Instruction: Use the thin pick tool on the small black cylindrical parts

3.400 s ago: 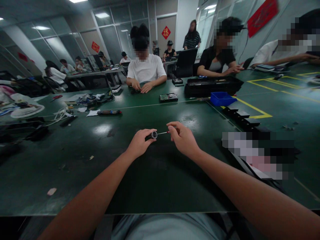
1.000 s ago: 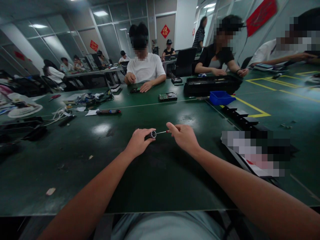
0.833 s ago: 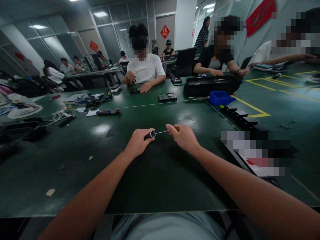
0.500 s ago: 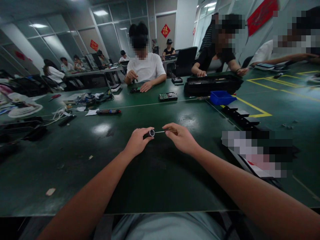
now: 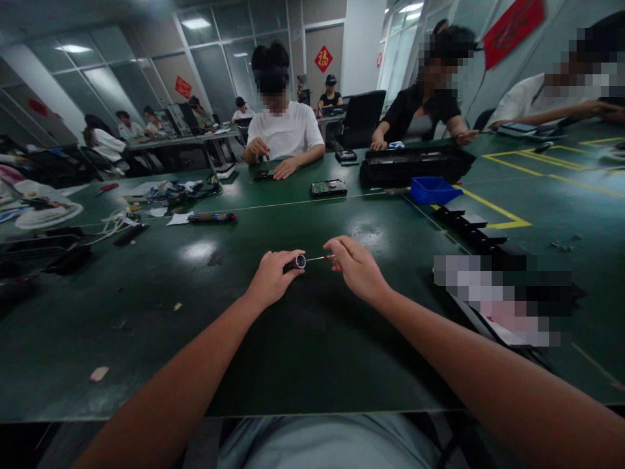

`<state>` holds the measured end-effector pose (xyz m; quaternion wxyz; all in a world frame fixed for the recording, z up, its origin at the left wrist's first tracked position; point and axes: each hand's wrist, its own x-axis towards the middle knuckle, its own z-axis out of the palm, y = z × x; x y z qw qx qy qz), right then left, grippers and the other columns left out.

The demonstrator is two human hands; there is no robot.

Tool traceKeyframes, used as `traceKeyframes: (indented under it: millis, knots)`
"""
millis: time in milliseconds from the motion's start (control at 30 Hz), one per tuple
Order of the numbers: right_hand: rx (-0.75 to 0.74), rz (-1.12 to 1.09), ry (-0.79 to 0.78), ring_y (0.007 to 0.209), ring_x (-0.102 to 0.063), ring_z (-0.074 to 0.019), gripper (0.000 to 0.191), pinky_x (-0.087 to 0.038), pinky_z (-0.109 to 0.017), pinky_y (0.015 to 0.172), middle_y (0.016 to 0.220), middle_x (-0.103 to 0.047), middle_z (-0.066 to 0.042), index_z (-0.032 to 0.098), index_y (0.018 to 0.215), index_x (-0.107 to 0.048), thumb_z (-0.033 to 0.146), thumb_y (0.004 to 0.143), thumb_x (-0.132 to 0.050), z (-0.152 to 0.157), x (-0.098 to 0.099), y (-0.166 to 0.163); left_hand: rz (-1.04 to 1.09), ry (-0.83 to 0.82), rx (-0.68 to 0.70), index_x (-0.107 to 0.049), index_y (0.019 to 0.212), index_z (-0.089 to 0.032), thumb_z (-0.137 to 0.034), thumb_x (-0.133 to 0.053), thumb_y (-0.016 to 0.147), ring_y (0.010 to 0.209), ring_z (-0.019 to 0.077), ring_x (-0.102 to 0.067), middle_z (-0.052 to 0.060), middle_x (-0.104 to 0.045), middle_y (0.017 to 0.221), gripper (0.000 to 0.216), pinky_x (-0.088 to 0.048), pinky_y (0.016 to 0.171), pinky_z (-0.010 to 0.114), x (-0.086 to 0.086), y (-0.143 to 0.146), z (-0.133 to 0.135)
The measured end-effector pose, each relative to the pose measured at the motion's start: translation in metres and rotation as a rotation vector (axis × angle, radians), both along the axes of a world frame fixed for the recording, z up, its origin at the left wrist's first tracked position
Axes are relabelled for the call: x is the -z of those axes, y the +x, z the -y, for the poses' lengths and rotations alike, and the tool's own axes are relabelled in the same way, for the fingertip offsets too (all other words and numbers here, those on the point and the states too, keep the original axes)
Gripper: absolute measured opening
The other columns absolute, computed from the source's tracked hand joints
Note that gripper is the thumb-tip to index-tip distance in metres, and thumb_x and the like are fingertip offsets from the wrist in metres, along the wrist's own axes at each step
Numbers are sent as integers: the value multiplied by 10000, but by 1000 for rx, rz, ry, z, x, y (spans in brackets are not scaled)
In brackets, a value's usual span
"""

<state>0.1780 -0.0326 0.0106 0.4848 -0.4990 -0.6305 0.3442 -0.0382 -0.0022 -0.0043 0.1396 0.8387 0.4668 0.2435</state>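
Note:
Between thumb and fingers, my left hand [image 5: 270,279] grips a small dark cylinder [image 5: 299,262] with a silver-rimmed round end facing me; it looks like a flashlight head. My right hand [image 5: 360,268] is closed on a thin screwdriver [image 5: 316,258]. Its metal shaft points left to the cylinder's side, and a bit of reddish handle shows at my fingers. Whether the tip touches the cylinder or sits in it, I cannot tell. Both hands are above the green tabletop [image 5: 312,365].
Ahead lie a hard drive [image 5: 328,187] and a brown-black tool [image 5: 213,218]. A blue bin [image 5: 434,190] stands beside a long black tray [image 5: 415,168]. Cables and a white fan grille [image 5: 49,215] are at left. A person [image 5: 286,130] works opposite; others sit at right.
My right hand has shifted slightly right and its fingers have turned around the screwdriver, so the reddish handle now shows. My left hand has moved slightly right with the cylinder.

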Motion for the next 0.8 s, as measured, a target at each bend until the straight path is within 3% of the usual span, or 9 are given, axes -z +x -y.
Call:
traceKeyframes:
  millis: [67,200,367,533,633,800]
  knots:
    - [29,4,-3,617,-535,-155,320,-440,-300,589,688,-537,15,220,931,-616,434,984,-383,0,0,0,-8,-5,4,-606,1298,-284,-278,-639,918,1165,253,-589,45,-681,1234,382,-294,1121,558,1,1,0]
    - [64,-68,45,667,-568,-161,211,-461,-314,634,776,-608,7,224,1082,-548,366,943,-478,-3,5,-1,12,9,-22,-609,1294,-277,-286,-651,911,1132,250,-602,47,-686,1213,385,-337,1096,529,-1,2,0]
    - [49,-286,52,733,-620,-168,230,-518,-344,741,800,-653,-30,196,916,-600,424,894,-582,-8,8,-3,23,11,-30,-610,1290,-277,-296,-651,914,1131,251,-599,50,-686,1211,378,-293,1123,567,-4,3,3]
    - [65,-555,-177,656,-612,-159,269,-546,-337,696,727,-615,-20,208,851,-579,467,906,-539,-18,10,1,-21,102,18,-597,1298,-313,-274,-627,928,1241,244,-546,40,-646,1301,373,-163,1186,599,-8,4,6]
    - [132,-530,-251,601,-592,-150,252,-531,-318,627,679,-576,-7,214,797,-551,444,899,-553,-23,13,4,-100,85,51,-604,1285,-326,-260,-629,923,1227,251,-551,33,-660,1272,369,-122,1187,630,-8,5,5]
    - [212,-374,-120,650,-612,-153,295,-490,-287,586,744,-616,-17,218,854,-554,502,916,-503,-22,17,2,-125,22,34,-591,1309,-321,-292,-628,923,1192,268,-563,45,-668,1231,389,-154,1168,654,-3,4,2]
